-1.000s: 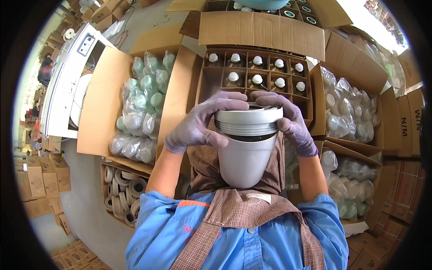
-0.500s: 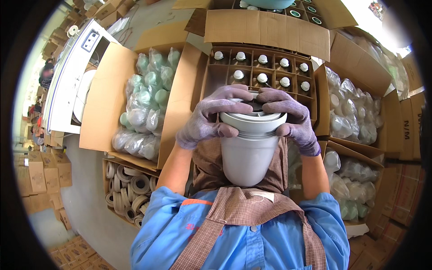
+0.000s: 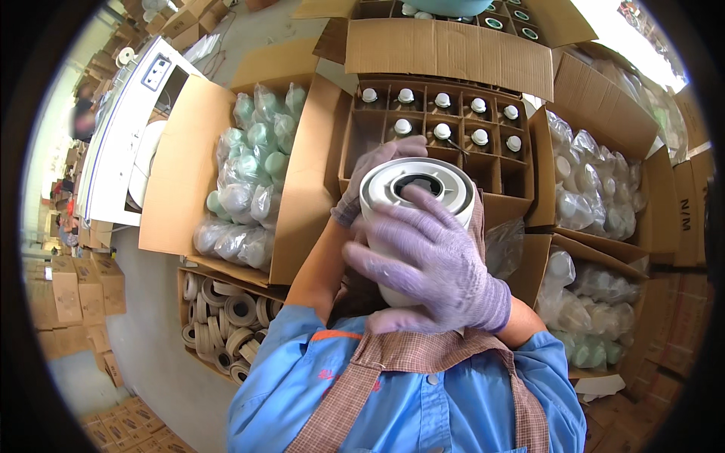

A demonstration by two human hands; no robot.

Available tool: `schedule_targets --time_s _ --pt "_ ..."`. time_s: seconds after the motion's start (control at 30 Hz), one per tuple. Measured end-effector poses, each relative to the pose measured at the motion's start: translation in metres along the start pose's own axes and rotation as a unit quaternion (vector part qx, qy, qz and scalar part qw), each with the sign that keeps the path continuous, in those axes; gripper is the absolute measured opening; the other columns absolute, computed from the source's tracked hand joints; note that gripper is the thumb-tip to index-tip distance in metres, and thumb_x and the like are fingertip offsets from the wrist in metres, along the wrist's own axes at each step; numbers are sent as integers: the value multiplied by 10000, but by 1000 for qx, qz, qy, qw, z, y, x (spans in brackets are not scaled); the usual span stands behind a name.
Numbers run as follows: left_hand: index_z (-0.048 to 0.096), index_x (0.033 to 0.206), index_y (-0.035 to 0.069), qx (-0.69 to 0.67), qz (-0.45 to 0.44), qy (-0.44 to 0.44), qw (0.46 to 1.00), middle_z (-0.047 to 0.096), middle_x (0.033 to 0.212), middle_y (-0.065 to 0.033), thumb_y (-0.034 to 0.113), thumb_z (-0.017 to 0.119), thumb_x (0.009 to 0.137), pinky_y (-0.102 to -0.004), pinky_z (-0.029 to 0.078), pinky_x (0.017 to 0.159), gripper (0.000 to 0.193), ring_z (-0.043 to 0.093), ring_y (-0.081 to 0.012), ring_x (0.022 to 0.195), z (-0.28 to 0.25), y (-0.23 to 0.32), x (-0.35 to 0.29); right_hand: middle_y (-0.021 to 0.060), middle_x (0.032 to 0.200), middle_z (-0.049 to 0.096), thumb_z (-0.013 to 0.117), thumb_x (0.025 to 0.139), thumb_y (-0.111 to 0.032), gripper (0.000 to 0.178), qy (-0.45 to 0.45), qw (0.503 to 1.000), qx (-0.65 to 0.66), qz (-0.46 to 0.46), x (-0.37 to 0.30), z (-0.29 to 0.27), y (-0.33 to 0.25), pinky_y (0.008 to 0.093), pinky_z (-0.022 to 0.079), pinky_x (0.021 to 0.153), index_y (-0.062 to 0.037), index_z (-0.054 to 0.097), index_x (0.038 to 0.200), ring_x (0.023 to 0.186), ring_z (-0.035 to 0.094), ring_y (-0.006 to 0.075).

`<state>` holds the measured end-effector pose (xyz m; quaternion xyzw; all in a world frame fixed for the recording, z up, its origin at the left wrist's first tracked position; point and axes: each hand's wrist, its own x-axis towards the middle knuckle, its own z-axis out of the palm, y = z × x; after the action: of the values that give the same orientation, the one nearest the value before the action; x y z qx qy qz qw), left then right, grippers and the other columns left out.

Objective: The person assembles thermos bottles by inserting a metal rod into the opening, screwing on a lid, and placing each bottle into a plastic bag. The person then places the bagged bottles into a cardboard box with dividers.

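My right hand (image 3: pixel 434 264), in a pale purple knit glove, back upward, lies across the near side of a pale grey cylindrical container (image 3: pixel 445 180), fingers spread apart and blurred; contact, cannot tell. My left hand (image 3: pixel 370 172), gloved alike, is at the container's far left side, its fingers partly hidden; whether clamped on it, I cannot tell. Container: in front of my body, its round ribbed top up, a dark ring (image 3: pixel 420 185) at the centre. Nearer than the container: my brown checked cloth apron (image 3: pixel 438 349) over a blue shirt (image 3: pixel 411 408).

Left of the container, toward my side: heaped beige rings (image 3: pixel 240 309). Farther left: an open brown cardboard carton (image 3: pixel 306 181) with plastic-wrapped pale green and clear pieces (image 3: pixel 248 181).

Right of the container: clear plastic-bagged pieces (image 3: pixel 596 177), boxed.

Beyond the container: a partitioned brown carton (image 3: pixel 516 172) with white-capped bottles (image 3: pixel 442 130); farther, a light blue basin (image 3: pixel 453 6).
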<state>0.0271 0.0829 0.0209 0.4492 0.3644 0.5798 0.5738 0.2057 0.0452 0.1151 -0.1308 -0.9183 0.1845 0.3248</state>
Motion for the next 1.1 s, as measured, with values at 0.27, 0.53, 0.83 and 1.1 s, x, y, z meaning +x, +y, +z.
schedule_targets --time_s 0.27,0.53,0.83,1.1 --pt "537 1306 -15 414 153 -85 893 536 1350 -176 510 324 1019 -365 330 1116 635 436 -285 1329 -36 -2 5 227 1277 552 500 906 -523 655 133 978 102 123 -37 16 48 496 299 1115 5 541 1292 1276 485 370" --pt "561 1271 -35 291 105 -43 950 549 1336 -156 384 368 1039 -366 323 1106 517 457 -267 1311 -33 -6 0 213 1281 556 464 925 -585 687 125 979 98 129 -33 16 49 500 315 1099 -16 545 1302 1281 469 370" --pt "431 1388 -38 315 134 -54 938 486 1395 -185 383 327 1044 -341 329 1109 554 458 -259 1297 -20 9 -5 203 1312 529 443 899 -661 805 152 981 55 108 -45 24 66 484 316 1103 -6 473 1365 1265 484 343" --pt "497 1323 -74 390 157 8 907 499 1393 -172 486 306 1017 -381 324 1120 666 433 -256 1330 2 37 -16 200 1341 515 527 933 -380 564 202 842 388 315 -52 33 101 430 309 1125 1 473 1345 1317 438 353"
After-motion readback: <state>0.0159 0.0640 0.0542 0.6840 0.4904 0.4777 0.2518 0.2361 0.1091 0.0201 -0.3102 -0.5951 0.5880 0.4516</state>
